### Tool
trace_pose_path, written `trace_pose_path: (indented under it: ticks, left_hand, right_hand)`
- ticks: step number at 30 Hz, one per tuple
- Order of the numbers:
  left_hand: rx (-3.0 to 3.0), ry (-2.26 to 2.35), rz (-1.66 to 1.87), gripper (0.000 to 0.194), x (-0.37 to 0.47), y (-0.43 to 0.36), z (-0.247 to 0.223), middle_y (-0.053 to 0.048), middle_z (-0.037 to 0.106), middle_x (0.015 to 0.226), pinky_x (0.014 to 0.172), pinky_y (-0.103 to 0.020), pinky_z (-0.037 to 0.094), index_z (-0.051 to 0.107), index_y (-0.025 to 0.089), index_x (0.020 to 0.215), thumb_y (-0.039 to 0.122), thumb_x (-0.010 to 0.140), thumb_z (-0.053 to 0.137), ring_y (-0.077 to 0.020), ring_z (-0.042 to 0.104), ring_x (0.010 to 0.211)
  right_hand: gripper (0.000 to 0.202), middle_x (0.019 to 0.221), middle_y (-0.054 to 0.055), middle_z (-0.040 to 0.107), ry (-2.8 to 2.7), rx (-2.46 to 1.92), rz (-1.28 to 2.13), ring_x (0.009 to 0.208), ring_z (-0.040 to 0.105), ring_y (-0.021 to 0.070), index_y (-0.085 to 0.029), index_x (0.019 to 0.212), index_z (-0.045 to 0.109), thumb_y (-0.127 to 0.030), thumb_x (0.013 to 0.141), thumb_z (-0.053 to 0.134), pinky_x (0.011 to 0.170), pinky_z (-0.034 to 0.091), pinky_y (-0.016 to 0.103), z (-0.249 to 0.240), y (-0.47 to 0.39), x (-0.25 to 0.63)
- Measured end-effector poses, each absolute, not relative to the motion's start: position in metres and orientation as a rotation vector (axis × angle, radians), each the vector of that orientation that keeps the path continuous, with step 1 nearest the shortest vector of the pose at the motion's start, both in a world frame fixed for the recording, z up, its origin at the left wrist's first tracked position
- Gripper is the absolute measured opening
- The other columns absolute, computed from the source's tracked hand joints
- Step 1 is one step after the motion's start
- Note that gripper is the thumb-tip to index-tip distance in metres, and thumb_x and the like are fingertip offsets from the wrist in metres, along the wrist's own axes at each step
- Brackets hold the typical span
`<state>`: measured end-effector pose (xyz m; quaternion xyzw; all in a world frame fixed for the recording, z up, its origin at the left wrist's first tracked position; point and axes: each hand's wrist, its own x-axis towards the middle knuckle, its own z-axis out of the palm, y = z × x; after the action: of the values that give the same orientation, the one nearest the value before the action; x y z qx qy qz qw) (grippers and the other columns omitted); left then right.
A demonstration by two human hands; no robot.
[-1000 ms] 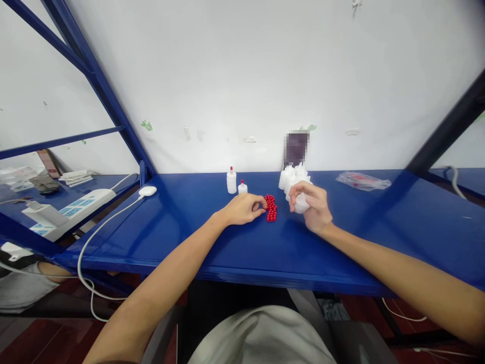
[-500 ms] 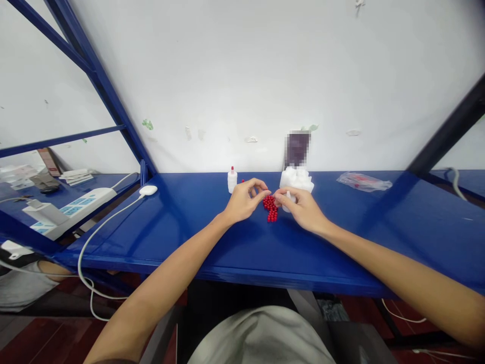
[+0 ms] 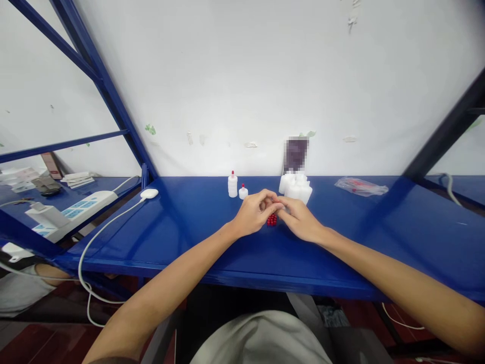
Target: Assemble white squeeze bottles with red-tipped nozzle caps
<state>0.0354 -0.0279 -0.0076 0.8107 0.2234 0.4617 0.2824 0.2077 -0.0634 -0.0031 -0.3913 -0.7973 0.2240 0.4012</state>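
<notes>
My left hand [image 3: 253, 213] is closed in a pinch, with thumb and forefinger meeting the fingertips of my right hand [image 3: 299, 220], also pinched closed. A speck of red, likely a small red cap [image 3: 276, 201], shows between the touching fingertips. What my right fingers hold is hidden. Right below the hands lies a cluster of small red caps [image 3: 272, 220], partly covered by the fingers. To the left stand a white plastic bottle [image 3: 232, 187] with a red tip and a shorter white piece [image 3: 243, 192] with a red tip. Several white plastic pieces [image 3: 298, 190] are piled behind my right hand.
The blue table [image 3: 182, 237] runs along a white wall. A clear plastic bag [image 3: 361, 186] with something red inside lies at the right. At the left are a white charger puck [image 3: 149, 193] with its cable and a power strip [image 3: 76, 210]. Blue frame posts rise at both sides.
Both hands have come together, fingertips now touching over the red caps. A white nozzle-like piece seen by my right fingers is now hidden. The camera has tilted slightly up.
</notes>
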Motion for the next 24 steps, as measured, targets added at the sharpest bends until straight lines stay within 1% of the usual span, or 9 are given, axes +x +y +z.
trace_pose_path:
  ticks: [2, 4, 7, 10, 11, 13, 16, 20, 24]
  left_hand:
    - [2.19, 0.589, 1.248, 0.028, 0.0353, -0.0288, -0.0073, 0.003, 0.057, 0.067, 0.055, -0.021, 0.039, 0.06, 0.017, 0.093, 0.044, 0.091, 0.063, -0.0078, 0.047, 0.054]
    - [2.222, 0.57, 1.253, 0.026, 0.0353, -0.0292, -0.0073, 0.004, 0.055, 0.066, 0.056, -0.021, 0.039, 0.06, 0.017, 0.091, 0.043, 0.091, 0.063, -0.0073, 0.045, 0.053]
    - [2.278, 0.548, 1.257, 0.024, 0.0348, -0.0287, -0.0079, 0.006, 0.047, 0.061, 0.057, -0.021, 0.037, 0.059, 0.017, 0.088, 0.041, 0.091, 0.063, -0.0074, 0.04, 0.053]
    - [2.32, 0.552, 1.255, 0.021, 0.0337, -0.0281, -0.0083, 0.007, 0.042, 0.06, 0.057, -0.021, 0.036, 0.059, 0.017, 0.089, 0.038, 0.091, 0.063, -0.0075, 0.039, 0.053]
    - [2.333, 0.556, 1.247, 0.02, 0.0332, -0.0282, -0.0083, 0.007, 0.042, 0.06, 0.058, -0.021, 0.036, 0.059, 0.017, 0.09, 0.037, 0.092, 0.062, -0.0075, 0.039, 0.053]
    - [2.357, 0.572, 1.21, 0.015, 0.0323, -0.0291, -0.0083, 0.007, 0.045, 0.059, 0.057, -0.021, 0.037, 0.06, 0.017, 0.092, 0.033, 0.093, 0.059, -0.0074, 0.04, 0.051]
    - [2.391, 0.577, 1.116, 0.012, 0.0318, -0.0311, -0.0084, 0.005, 0.054, 0.059, 0.057, -0.021, 0.038, 0.063, 0.017, 0.095, 0.026, 0.092, 0.056, -0.0071, 0.044, 0.05]
    - [2.355, 0.57, 1.032, 0.017, 0.0336, -0.0333, -0.0082, 0.005, 0.058, 0.059, 0.057, -0.02, 0.039, 0.066, 0.015, 0.101, 0.023, 0.088, 0.058, -0.0071, 0.048, 0.05]
    - [2.183, 0.581, 0.936, 0.019, 0.0356, -0.0344, -0.0066, 0.005, 0.056, 0.057, 0.055, -0.02, 0.041, 0.066, 0.013, 0.099, 0.026, 0.089, 0.057, -0.0078, 0.051, 0.05]
  right_hand:
    - [0.01, 0.082, 0.001, 0.06, -2.008, -0.978, 0.596, 0.075, 0.054, 0.0183, -0.02, 0.093, 0.051, -0.028, 0.095, 0.046, 0.071, 0.041, 0.03, -0.0039, -0.0645, 0.2077]
    - [0.005, 0.081, -0.001, 0.058, -2.002, -0.966, 0.612, 0.074, 0.053, 0.0174, -0.022, 0.093, 0.047, -0.026, 0.094, 0.047, 0.07, 0.041, 0.029, -0.0041, -0.0656, 0.2078]
    - [0.008, 0.08, -0.002, 0.055, -2.012, -0.954, 0.662, 0.073, 0.051, 0.0164, -0.022, 0.087, 0.043, -0.022, 0.089, 0.05, 0.068, 0.039, 0.028, -0.0025, -0.0672, 0.2089]
    - [0.006, 0.081, -0.002, 0.052, -2.008, -0.858, 0.785, 0.074, 0.049, 0.016, -0.022, 0.087, 0.044, -0.021, 0.087, 0.05, 0.069, 0.039, 0.029, -0.0013, -0.0683, 0.2105]
    - [0.005, 0.081, -0.002, 0.051, -1.994, -0.826, 0.817, 0.073, 0.048, 0.0159, -0.022, 0.087, 0.044, -0.024, 0.089, 0.048, 0.068, 0.039, 0.029, -0.0014, -0.0685, 0.2108]
    - [0.012, 0.078, -0.002, 0.05, -1.952, -0.81, 0.845, 0.07, 0.047, 0.0156, -0.021, 0.088, 0.047, -0.031, 0.095, 0.043, 0.065, 0.038, 0.029, -0.0025, -0.0686, 0.2109]
    - [0.021, 0.077, -0.001, 0.053, -1.926, -0.867, 0.83, 0.065, 0.048, 0.0149, -0.02, 0.097, 0.052, -0.038, 0.099, 0.041, 0.062, 0.039, 0.029, -0.0044, -0.0687, 0.2102]
    - [0.022, 0.076, -0.001, 0.056, -1.963, -0.908, 0.751, 0.062, 0.05, 0.0146, -0.02, 0.112, 0.053, -0.034, 0.1, 0.041, 0.059, 0.04, 0.028, -0.0056, -0.0694, 0.2111]
    - [0.022, 0.07, -0.002, 0.055, -1.991, -0.904, 0.716, 0.058, 0.05, 0.0147, -0.02, 0.111, 0.054, -0.031, 0.1, 0.038, 0.056, 0.039, 0.028, -0.0078, -0.0693, 0.2137]
